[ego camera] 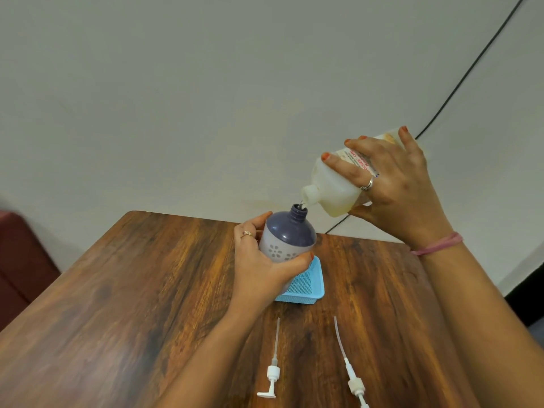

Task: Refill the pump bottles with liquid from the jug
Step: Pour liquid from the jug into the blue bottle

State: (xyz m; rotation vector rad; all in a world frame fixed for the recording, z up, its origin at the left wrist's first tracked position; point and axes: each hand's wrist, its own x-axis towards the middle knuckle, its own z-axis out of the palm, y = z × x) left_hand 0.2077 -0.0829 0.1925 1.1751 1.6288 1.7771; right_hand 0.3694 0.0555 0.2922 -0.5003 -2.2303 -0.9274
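My left hand [259,260] grips a pump bottle [290,235] with a purple top and a pale flowered body, held upright above the blue basket [310,285], its neck uncapped. My right hand [391,187] holds a translucent jug [332,188] of pale yellow liquid, tilted spout-down to the left. The jug's spout sits just over the bottle's neck, and a thin stream runs between them. Two white pump heads with long tubes lie on the table, one [272,375] near the centre front and one [351,375] to its right.
The wooden table [117,304] spans the lower view. A dark red seat [20,266] stands at the left edge. A black cable [459,83] runs down the white wall behind the jug.
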